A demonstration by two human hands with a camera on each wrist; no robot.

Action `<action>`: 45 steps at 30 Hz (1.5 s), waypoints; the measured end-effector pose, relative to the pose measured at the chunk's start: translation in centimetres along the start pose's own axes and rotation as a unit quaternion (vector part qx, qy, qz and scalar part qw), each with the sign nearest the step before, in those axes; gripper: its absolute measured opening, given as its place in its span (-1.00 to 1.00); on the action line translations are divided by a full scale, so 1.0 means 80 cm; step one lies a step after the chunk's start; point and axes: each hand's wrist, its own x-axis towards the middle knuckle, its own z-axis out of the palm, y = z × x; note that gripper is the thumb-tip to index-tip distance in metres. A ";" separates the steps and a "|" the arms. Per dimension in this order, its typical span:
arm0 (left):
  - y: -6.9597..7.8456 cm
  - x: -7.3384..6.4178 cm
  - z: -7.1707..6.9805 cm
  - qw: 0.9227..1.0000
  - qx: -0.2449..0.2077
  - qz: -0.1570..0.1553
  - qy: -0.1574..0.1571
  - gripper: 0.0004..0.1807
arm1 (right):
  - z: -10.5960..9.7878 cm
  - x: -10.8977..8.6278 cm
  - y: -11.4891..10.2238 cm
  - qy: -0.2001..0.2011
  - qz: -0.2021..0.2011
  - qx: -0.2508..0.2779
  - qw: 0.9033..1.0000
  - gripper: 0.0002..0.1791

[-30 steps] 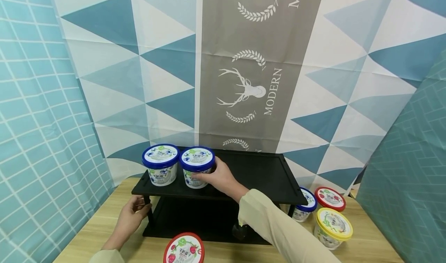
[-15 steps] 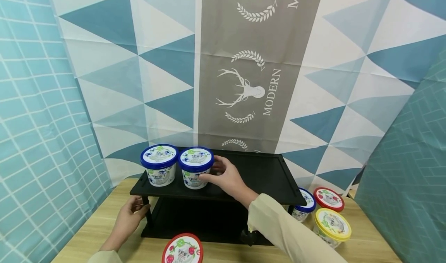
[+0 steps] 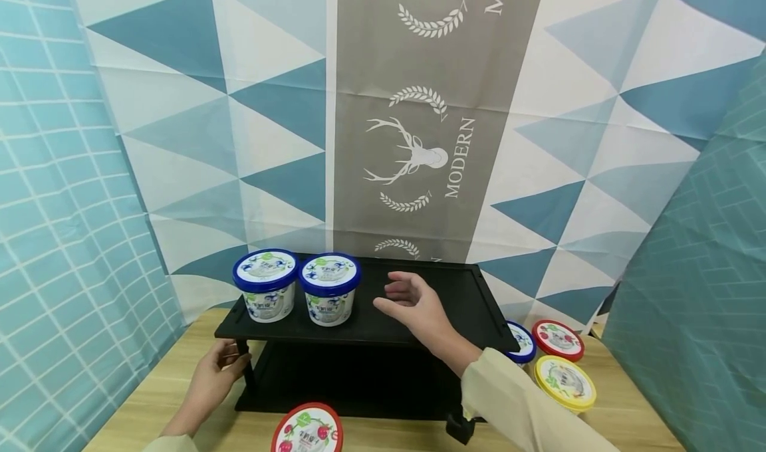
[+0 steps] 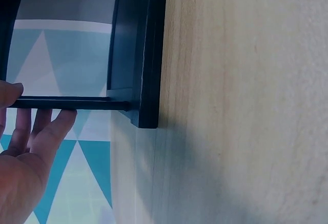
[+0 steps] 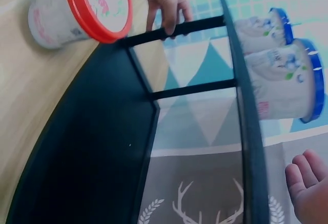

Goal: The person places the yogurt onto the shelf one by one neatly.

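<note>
Two white tubs with blue lids stand side by side on the left of a black two-tier rack's upper shelf (image 3: 439, 299): one left tub (image 3: 269, 296) and one right tub (image 3: 329, 299). My right hand (image 3: 419, 309) hovers over the shelf just right of them, fingers relaxed and holding nothing; the right wrist view shows it apart from the tubs. At the rack's front left corner my left hand (image 3: 209, 379) grips the thin black post (image 4: 66, 103), thumb on one side and fingers on the other.
A red-lidded tub (image 3: 307, 432) stands on the wooden table (image 3: 137, 399) before the rack. To the right are a blue-lidded tub (image 3: 522, 342), another red-lidded tub (image 3: 558, 340) and a yellow-lidded tub (image 3: 564, 381). Patterned cloth (image 3: 287, 126) hangs behind.
My right hand has let go of the right blue-lidded tub and drawn away to the right. Both tubs stay on the shelf. My left hand keeps its grip on the post.
</note>
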 end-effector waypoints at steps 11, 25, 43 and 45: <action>-0.003 0.001 0.000 1.000 0.010 0.009 0.000 -0.58 | -0.025 -0.062 -0.013 -0.010 -0.036 0.047 0.998 -0.49; -0.002 0.000 -0.003 1.000 0.010 0.005 -0.009 -0.57 | -0.015 -0.126 0.020 -0.069 -0.060 0.148 0.985 -0.60; -0.003 0.001 -0.002 0.999 0.020 0.036 0.005 -0.61 | 0.063 -0.157 0.109 -0.127 0.087 0.148 0.977 -0.31; -0.003 0.001 -0.002 0.999 0.019 0.033 0.002 -0.61 | 0.070 -0.156 0.119 -0.138 0.094 0.142 0.976 -0.26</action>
